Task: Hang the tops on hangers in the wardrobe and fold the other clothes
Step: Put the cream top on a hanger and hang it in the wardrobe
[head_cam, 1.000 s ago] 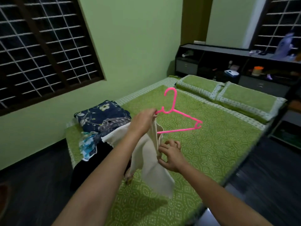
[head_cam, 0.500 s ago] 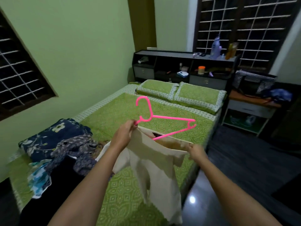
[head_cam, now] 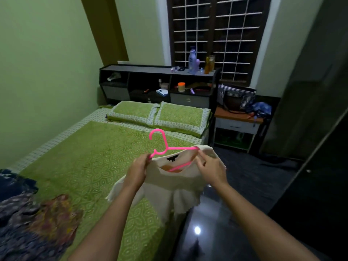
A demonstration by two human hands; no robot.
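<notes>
A person stands at the foot corner of a bed (head_cam: 98, 157) covered in a green patterned spread, holding a cream top (head_cam: 169, 187) up in front of them over the bed's edge and the dark floor (head_cam: 244, 185). A pink hanger (head_cam: 165, 147) sits partly inside the garment's neck opening, its hook rising above the collar and tilted to the left, one arm already under the right shoulder of the top. The left hand (head_cam: 138, 171) grips the cloth at the left side of the neckline together with the hanger's left end, fingers curled round both. The right hand (head_cam: 211, 169) pinches the right shoulder of the top where it lies over the hanger's arm. The hem and short sleeves hang loose below the hands. A heap of dark and printed clothes (head_cam: 32, 223) lies on the near left of the bed, well apart from the top. Two green pillows (head_cam: 160, 114) rest at the head, in front of a black shelf unit (head_cam: 158, 81). A striped bag (head_cam: 235, 97) sits on a side table (head_cam: 237, 121) beneath a barred window (head_cam: 216, 34).
</notes>
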